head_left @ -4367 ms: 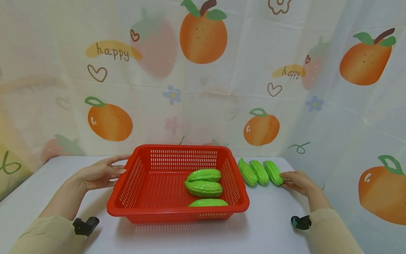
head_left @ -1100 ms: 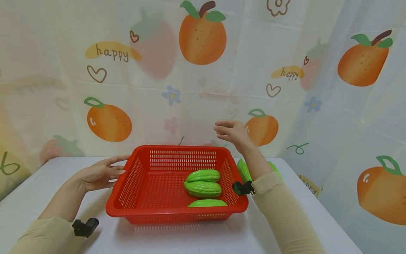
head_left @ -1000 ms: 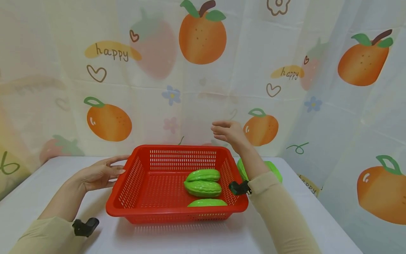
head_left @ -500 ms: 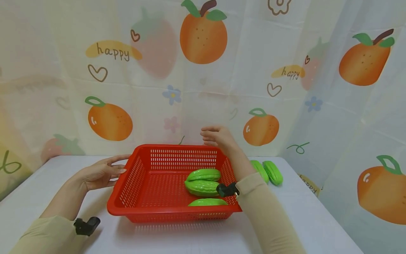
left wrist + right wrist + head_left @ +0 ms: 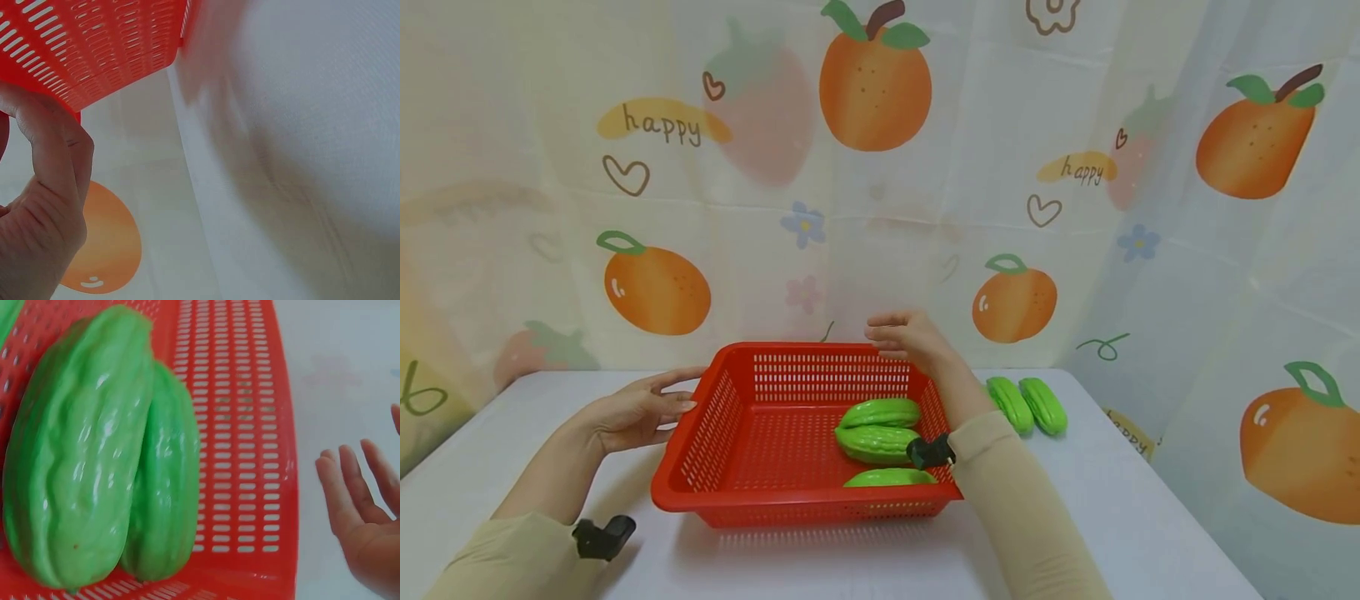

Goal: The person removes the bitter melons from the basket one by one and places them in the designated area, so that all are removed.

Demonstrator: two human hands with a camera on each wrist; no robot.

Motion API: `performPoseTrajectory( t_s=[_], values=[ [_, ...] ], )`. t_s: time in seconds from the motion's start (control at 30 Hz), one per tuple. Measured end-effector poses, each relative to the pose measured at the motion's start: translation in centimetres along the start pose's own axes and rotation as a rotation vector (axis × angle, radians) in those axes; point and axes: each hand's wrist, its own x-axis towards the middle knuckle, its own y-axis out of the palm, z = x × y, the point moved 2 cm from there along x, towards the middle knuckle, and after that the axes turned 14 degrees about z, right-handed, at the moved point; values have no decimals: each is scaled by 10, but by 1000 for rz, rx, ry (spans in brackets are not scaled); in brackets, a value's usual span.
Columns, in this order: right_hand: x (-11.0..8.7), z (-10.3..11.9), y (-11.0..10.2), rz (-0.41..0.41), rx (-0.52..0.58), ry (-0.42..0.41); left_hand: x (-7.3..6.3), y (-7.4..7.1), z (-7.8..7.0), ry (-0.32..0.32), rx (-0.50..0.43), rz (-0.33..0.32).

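A red basket [image 5: 775, 501] stands on a white table [image 5: 1142, 517], in front of a curtain [image 5: 880, 250] printed with oranges [image 5: 876, 87]. The left hand [image 5: 636, 410], fingers spread, touches the basket at its left rim; I cannot tell whether it pinches the rim or merely rests against it. The right hand [image 5: 913, 339] is released, its fingers stretched out and holding nothing, near the basket's far rim and apart from it in the right wrist view. Inside the basket, toward its right side, two green gourds [image 5: 883, 412] lie side by side, and a third gourd [image 5: 890, 477] lies by the near wall, which partly hides it. Two more gourds [image 5: 1042, 406] show on the table to the right of the basket, near the right sleeve [image 5: 1030, 508]
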Motion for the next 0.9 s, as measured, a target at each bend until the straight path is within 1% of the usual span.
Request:
performPoseTrajectory(
  t_s=[0.17, 0.37, 0.63, 0.77, 0.9],
  values=[
    [2, -11, -1, 56, -75, 41, 1, 0, -1, 12, -2, 37],
    [2, -18, -1, 135, -149, 51, 1, -2, 0, 1, 11, 20],
    [1, -29, -6, 172, -251, 64, 3, -2, -1, -3, 26, 32],
    [1, -31, -6, 206, -321, 79, 3, -1, -1, -3, 16, 35],
    [1, -33, -5, 237, -360, 91, 2, -1, -1, -9, 8, 35]
  ],
)
